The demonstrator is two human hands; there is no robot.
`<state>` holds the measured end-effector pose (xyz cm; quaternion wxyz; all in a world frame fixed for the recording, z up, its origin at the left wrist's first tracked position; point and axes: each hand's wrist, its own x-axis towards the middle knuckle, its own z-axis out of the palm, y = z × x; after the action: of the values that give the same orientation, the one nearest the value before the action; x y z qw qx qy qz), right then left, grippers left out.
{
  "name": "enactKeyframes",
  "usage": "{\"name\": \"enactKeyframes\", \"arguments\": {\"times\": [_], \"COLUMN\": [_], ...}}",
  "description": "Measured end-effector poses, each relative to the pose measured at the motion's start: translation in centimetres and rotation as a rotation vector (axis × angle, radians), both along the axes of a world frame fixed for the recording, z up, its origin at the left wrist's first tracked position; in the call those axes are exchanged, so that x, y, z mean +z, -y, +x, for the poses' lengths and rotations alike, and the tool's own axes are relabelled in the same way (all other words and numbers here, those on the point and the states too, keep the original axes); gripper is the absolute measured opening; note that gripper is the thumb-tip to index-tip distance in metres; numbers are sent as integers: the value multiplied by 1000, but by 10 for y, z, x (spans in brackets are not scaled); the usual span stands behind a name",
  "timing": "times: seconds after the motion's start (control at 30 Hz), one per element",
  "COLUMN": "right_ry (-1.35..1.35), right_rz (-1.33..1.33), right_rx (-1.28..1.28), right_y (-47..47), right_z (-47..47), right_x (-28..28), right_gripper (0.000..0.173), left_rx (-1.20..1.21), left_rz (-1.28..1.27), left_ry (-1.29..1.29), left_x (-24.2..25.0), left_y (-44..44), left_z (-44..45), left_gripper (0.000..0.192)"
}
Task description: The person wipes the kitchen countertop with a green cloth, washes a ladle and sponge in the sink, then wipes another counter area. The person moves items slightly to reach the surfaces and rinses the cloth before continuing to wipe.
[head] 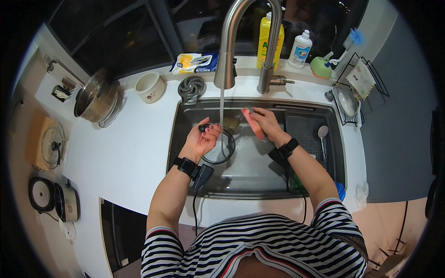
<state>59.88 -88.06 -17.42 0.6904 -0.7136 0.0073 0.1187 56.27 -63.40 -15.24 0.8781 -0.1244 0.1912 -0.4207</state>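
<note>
My left hand (205,137) grips the black handle (204,128) of a round, dark-rimmed glass lid (227,153) over the sink (257,173). A stream of water (222,104) from the steel faucet (225,74) falls onto the lid. To the right, my right hand (266,121) holds a pink sponge (255,128) with a green scouring side, apart from the lid. Beyond the lid, a yellowish thing (232,122) lies in the sink, too unclear to name. Black straps with small devices circle both wrists.
A spoon (323,135) lies in the sink's right section. Behind stand a yellow detergent bottle (269,41), a white bottle (300,50) and a wipes pack (194,63). A steel pot (97,99) and white bowl (149,87) occupy the left counter. A wire rack (347,114) stands right.
</note>
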Motion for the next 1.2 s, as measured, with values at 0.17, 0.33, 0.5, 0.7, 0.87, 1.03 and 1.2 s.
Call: {"name": "enactKeyframes", "arguments": {"times": [0.17,0.33,0.5,0.7,0.87,1.03,1.2], "right_ry": [-108,-187,-230,-120,28,124,57], "right_rz": [151,183,248,84,16,-86,-59], "right_rx": [-41,-41,-33,6,56,-81,-14], "right_y": [8,10,-2,-46,-85,-106,-95], "right_z": [-2,-3,1,6,20,30,27], "right_x": [-4,-9,-17,-29,-46,-63,-63], "right_gripper": [45,43,45,46,47,45,42], "left_rx": [10,-57,-38,-192,-192,-193,-143], "left_rz": [82,27,162,311,412,444,411], "left_ry": [-81,-125,-101,-76,-60,-152,-97], "left_x": [-8,-14,-14,4,12,16,29], "left_y": [10,18,22,-5,-30,-41,-52], "left_z": [28,58,64,24,-28,-76,-121], "left_gripper": [22,15,15,17,12,16,19]}}
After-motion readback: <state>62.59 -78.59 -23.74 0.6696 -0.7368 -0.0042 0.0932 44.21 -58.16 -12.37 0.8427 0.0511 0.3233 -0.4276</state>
